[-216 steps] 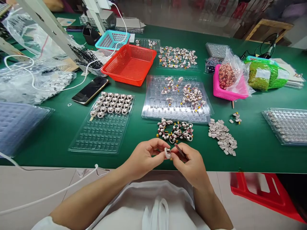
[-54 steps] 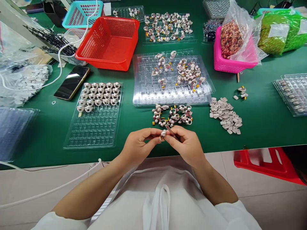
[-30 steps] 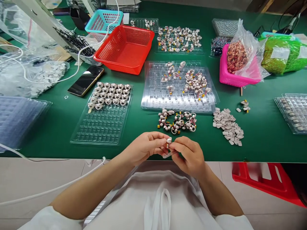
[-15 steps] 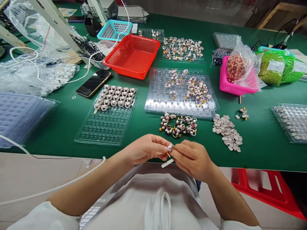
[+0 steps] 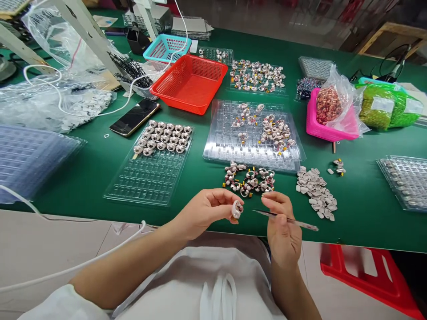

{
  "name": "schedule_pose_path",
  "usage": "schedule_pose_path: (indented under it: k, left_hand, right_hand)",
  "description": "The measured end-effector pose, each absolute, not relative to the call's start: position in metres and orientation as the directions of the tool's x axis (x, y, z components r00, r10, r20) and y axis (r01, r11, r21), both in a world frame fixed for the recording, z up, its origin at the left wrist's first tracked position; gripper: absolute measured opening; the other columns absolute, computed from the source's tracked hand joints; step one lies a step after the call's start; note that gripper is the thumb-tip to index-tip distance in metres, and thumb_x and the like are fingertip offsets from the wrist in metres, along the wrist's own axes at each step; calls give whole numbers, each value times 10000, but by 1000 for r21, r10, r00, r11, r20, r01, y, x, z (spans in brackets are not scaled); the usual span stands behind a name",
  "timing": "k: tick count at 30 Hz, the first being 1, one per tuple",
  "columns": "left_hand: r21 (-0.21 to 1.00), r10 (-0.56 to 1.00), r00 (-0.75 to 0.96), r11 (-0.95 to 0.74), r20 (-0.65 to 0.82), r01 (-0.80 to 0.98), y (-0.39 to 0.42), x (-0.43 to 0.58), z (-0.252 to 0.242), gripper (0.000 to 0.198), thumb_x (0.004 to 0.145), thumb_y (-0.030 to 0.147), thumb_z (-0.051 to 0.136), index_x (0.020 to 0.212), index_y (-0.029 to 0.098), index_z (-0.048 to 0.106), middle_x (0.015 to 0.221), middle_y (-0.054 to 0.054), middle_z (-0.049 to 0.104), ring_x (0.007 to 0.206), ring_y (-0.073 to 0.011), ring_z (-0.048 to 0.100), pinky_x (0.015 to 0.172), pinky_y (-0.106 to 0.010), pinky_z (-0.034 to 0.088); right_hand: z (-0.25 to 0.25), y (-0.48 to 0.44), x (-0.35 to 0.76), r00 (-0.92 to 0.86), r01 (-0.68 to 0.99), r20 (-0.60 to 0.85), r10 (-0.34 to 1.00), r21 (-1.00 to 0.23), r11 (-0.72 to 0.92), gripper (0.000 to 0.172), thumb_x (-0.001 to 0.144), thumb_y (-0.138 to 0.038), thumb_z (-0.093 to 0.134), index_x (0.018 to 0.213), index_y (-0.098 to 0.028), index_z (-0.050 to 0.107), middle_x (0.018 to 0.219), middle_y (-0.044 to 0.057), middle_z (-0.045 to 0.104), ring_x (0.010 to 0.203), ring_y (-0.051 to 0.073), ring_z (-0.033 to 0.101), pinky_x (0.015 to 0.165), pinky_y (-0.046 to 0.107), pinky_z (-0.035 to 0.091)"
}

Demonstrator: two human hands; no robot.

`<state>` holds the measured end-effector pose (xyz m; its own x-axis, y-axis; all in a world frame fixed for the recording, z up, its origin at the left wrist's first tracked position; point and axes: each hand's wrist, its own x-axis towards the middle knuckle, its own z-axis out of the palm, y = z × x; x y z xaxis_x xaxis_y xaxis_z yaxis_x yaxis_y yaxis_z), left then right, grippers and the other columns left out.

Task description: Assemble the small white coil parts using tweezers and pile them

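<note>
My left hand (image 5: 204, 214) pinches a small pearly earbud-like shell (image 5: 237, 209) between thumb and fingertips, with a bit of yellow showing beneath it. In my right hand (image 5: 283, 238) is a pair of metal tweezers (image 5: 305, 225), its thin tip pointing left toward the shell but apart from it. Just beyond my hands lies a cluster of similar shells (image 5: 255, 183) with wires and yellow tabs. To their right spreads a pile of small pale grey pieces (image 5: 315, 189). More such shells sit on a stack of clear plastic trays (image 5: 220, 153) farther back.
Left of centre, a clear tray (image 5: 140, 184) carries rows of shiny rounded shells, with a phone (image 5: 135, 117) behind it. A red basket (image 5: 193, 86) and a pink basket (image 5: 312, 126) stand farther back. A white cable (image 5: 100, 260) runs past my left arm.
My hands have moved apart. My right hand has shifted right and turned, so the tweezers show more fully. The shell stays in my left hand, now turned with its opening visible.
</note>
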<state>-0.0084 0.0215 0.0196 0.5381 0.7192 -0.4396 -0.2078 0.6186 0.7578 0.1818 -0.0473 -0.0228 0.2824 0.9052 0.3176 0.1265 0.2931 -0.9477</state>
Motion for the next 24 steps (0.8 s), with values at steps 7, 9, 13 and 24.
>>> schedule_pose_path:
  k: [7,9,13,24]
  left_hand:
    - [842,843,357,494,-402,-218,19,-3,24,112,720,152,812,823,135,770,711,4,730,618,-91,652,641,-192,556]
    - [856,865,312,468,-392,-221,19,-1,24,130,703,130,809,828,138,773,693,14,723,603,-85,646,620,-179,549]
    - [889,903,253,403,-348,-217,15,0,20,98,705,119,796,796,143,767,667,20,716,603,-77,640,606,-152,535]
    - [928,933,229,323,-279,-185,11,-1,18,48,749,150,780,797,149,772,670,13,721,612,-80,640,616,-145,541]
  right_hand:
    - [-20,-54,192,254,-125,218,942,-959,255,334,1057,-360,412,1172,-265,711,1030,56,566,739,157,649,649,348,564]
    - [-16,-58,192,231,-152,243,942,-947,282,268,1036,-288,481,1164,-250,713,1058,67,589,820,183,688,677,360,610]
    - [-14,-63,182,218,-149,291,931,-933,327,258,973,-137,579,1168,-236,716,1085,76,622,902,199,713,757,388,661]
    - [-17,-60,168,242,-132,330,913,-921,368,274,971,-114,575,1173,-237,714,1092,81,637,919,205,728,779,416,690]
